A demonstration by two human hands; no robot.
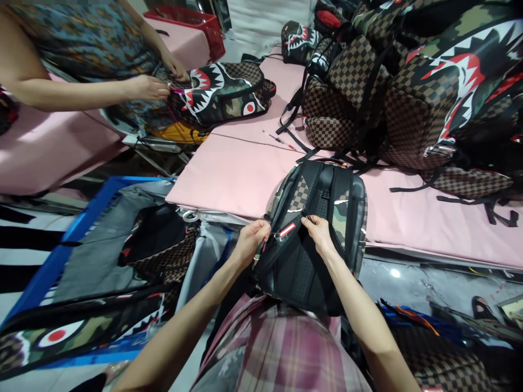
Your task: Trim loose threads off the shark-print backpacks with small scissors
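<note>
Backpack (304,264) lies strap side up, upper end on the pink table (229,169), lower end against the wearer's plaid clothing (286,340). Hands apart: left hand (253,237) closed at its left edge, contents unclear; right hand (318,231), near a red-and-white label (286,230), pinches thin black strands (305,214).

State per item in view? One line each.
Left hand: pinched shut, hold unclear
Right hand: pinching something thin, black
Nearest backpack: tilted, strap side up
Shark-mouth backpack by co-worker's hand: lying on pink table
Pen: lying flat
Blue-framed bin: open-topped, bags inside
</note>
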